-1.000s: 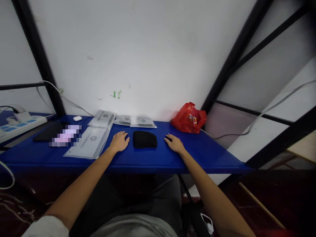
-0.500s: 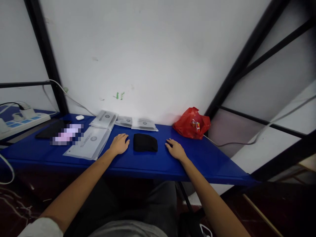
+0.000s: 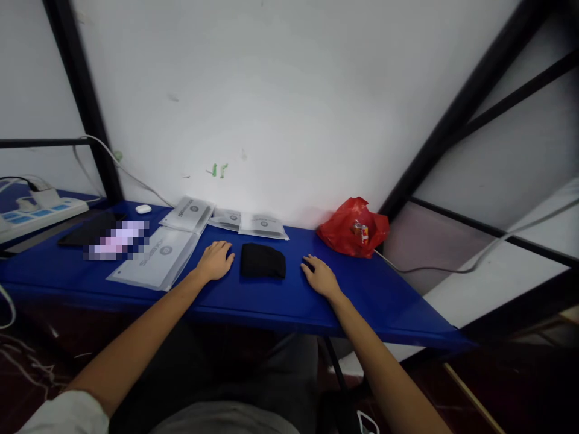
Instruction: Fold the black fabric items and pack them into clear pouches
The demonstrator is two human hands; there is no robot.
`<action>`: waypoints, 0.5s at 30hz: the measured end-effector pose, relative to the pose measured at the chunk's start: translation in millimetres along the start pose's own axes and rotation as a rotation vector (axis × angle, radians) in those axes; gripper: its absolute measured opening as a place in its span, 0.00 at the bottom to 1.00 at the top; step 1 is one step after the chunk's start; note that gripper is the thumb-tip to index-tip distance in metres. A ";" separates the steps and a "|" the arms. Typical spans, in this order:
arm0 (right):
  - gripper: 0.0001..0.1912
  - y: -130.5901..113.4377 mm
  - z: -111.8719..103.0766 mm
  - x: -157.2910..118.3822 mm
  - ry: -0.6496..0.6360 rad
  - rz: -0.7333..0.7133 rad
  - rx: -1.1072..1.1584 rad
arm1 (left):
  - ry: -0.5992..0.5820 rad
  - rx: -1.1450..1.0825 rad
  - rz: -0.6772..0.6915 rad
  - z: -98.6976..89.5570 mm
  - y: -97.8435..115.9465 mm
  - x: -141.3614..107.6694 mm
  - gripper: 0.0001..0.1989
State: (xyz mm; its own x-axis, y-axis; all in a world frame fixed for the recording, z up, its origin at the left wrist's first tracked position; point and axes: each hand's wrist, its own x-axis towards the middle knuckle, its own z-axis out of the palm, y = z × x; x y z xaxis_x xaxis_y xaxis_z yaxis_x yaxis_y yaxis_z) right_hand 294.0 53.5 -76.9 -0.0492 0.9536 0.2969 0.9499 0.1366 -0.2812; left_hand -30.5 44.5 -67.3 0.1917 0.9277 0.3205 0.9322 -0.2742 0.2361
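Observation:
A folded black cloth item [image 3: 263,261] lies flat on the blue tabletop [image 3: 262,301], between my two hands; its exact kind does not show. My left hand [image 3: 215,260] rests palm down to the left of it, fingers stretched out and holding nothing. On the other side, my right hand [image 3: 319,275] also lies on the table with its fingers apart, clear of the black item. Beside my left hand is a large translucent zip bag [image 3: 156,258] with printed lettering. A smaller bag [image 3: 189,214] of the same sort overlaps its far end.
Two more printed bags, one [image 3: 263,225] plainly seen, lean by the wall. A red plastic bag [image 3: 353,228] stands at the back right. Leftward are a white earphone case [image 3: 143,209], a dark tablet-like slab [image 3: 85,230], a blurred-out item and a power strip [image 3: 45,216]. Black metal posts frame the desk.
The view has shifted and tilted slightly, so everything sits a little differently in the picture. Both hands stay resting beside the black cloth item, which has not visibly moved on the table.

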 end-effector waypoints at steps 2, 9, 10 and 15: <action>0.21 -0.5 -0.6 0.1 0.002 -0.004 0.004 | 0.001 0.005 -0.001 -0.5 0.3 0.4 0.20; 0.20 -5.0 -4.3 0.4 0.004 0.021 0.022 | 0.007 0.024 -0.021 -2.6 0.8 -1.2 0.18; 0.20 -5.3 -4.5 0.4 0.004 0.023 0.025 | 0.011 0.026 -0.025 -3.1 1.2 -1.9 0.18; 0.19 -4.9 -3.7 1.1 0.007 0.027 0.038 | 0.041 0.029 -0.052 -4.9 3.6 -6.0 0.18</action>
State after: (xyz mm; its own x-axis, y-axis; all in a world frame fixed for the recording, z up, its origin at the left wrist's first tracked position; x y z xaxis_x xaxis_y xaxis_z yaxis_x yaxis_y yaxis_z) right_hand 290.4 52.9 -71.8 -0.0217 0.9551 0.2954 0.9384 0.1213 -0.3235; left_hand -29.8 36.7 -63.9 0.1306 0.9290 0.3463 0.9491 -0.2181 0.2272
